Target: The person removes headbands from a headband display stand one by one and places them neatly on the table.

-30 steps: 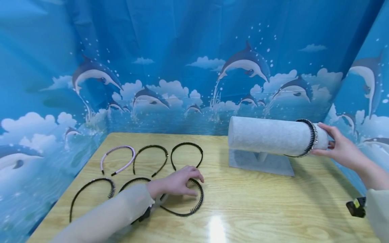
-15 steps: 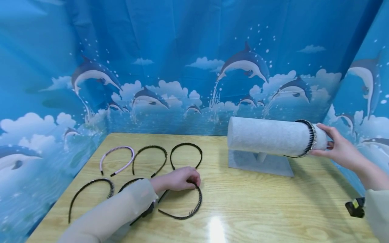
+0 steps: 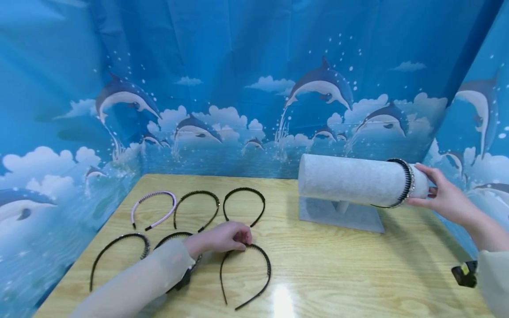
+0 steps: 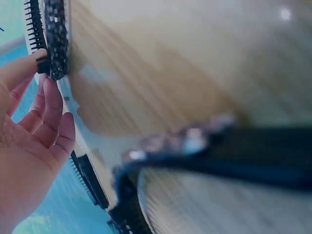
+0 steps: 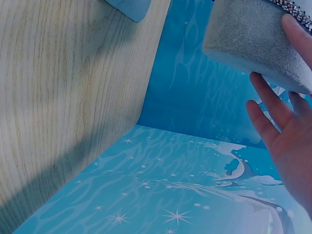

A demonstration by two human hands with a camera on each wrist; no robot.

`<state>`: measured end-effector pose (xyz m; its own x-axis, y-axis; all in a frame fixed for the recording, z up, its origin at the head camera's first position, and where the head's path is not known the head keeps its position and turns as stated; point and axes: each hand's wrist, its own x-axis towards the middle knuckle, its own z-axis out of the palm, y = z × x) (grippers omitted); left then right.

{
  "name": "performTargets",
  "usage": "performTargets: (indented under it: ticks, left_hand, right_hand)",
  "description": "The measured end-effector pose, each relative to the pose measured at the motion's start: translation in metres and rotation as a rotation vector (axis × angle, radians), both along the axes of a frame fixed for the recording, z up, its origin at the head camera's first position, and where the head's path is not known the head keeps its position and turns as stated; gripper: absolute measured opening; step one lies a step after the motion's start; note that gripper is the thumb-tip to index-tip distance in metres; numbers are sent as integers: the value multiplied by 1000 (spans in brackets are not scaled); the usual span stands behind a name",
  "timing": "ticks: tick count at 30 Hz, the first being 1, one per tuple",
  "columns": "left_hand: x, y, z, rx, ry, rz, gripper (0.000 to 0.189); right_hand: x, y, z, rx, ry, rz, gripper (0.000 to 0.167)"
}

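My left hand (image 3: 224,238) pinches the top of a black toothed headband (image 3: 268,265) between thumb and fingertips. That headband's open ends point towards me over the table. In the left wrist view, the pinched part (image 4: 57,41) shows dark glitter and small teeth. At the right, my right hand (image 3: 449,194) grips the end of a grey plush headband display roll (image 3: 346,179), thumb and fingers on opposite sides. A black toothed headband (image 3: 408,181) and a rhinestone headband (image 3: 413,183) sit around the roll near that hand. The right wrist view shows the rhinestones (image 5: 295,10) beside the thumb.
A lilac headband (image 3: 175,201) and two black headbands, one at the middle (image 3: 218,203) and one right (image 3: 264,201), form the back row. Another (image 3: 119,238) lies front left; one (image 3: 175,234) is partly under my left sleeve. The roll's grey base (image 3: 342,216) stands on the wooden table (image 3: 338,274).
My left hand has closed on the headband's top and turned it, so its ends now point towards me instead of left. My right hand stays on the roll's end.
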<state>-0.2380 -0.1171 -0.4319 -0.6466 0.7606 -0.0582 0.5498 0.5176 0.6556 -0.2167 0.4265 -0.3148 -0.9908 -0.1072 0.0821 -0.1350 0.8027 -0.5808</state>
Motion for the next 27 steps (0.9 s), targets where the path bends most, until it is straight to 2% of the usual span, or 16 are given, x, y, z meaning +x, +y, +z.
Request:
performTargets:
  ticks: [3, 10, 16, 20, 27]
  left_hand:
    - [2, -8, 0, 2, -16, 33, 14]
    - [2, -23, 1, 28, 32, 66, 13]
    - [-6, -29, 0, -4, 81, 115, 13]
    - [-8, -32, 1, -24, 89, 158, 14]
    - [-10, -36, 1, -33, 95, 178, 15]
  right_hand:
    - [0, 0, 0, 2, 0, -1, 109]
    - [1, -1, 1, 1, -6, 1, 108]
    - [1, -1, 0, -6, -7, 5, 108]
    - [1, 0, -2, -12, -9, 3, 108]
    - [1, 0, -1, -20, -8, 7, 109]
